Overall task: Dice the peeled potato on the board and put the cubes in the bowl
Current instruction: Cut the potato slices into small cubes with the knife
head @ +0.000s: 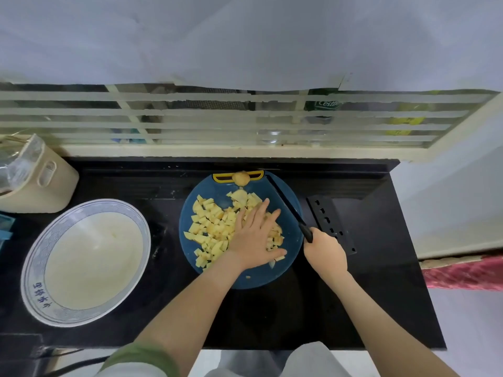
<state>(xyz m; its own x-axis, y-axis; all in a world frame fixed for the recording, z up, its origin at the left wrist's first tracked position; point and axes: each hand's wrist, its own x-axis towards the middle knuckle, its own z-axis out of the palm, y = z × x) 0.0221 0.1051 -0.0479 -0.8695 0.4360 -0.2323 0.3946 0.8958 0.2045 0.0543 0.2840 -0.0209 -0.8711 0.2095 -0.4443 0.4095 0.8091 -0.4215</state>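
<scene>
item count: one round blue board [272, 278], one bowl [35, 268], one knife [285, 202], one black slotted sheath [330, 216], one beige container [46, 180], two hands. the potato cubes [209, 227] are several dozen; an exact count cannot be taken.

all cubes in view lie heaped on the board, mostly on its left and middle. one rounded uncut potato end [241, 177] sits at the board's far edge, against the yellow handle.

the left hand [253, 238] lies flat on the heap, fingers straight and spread. the right hand [325, 254] is just off the board's right edge, fingers wrapped round the knife handle; the black blade slants over the board's right rim. the hands are apart.

the bowl stands left of the board, apart from it, white inside showing. the sheath lies just right of the board. the beige container, far left of the board, holds a clear plastic bag.
</scene>
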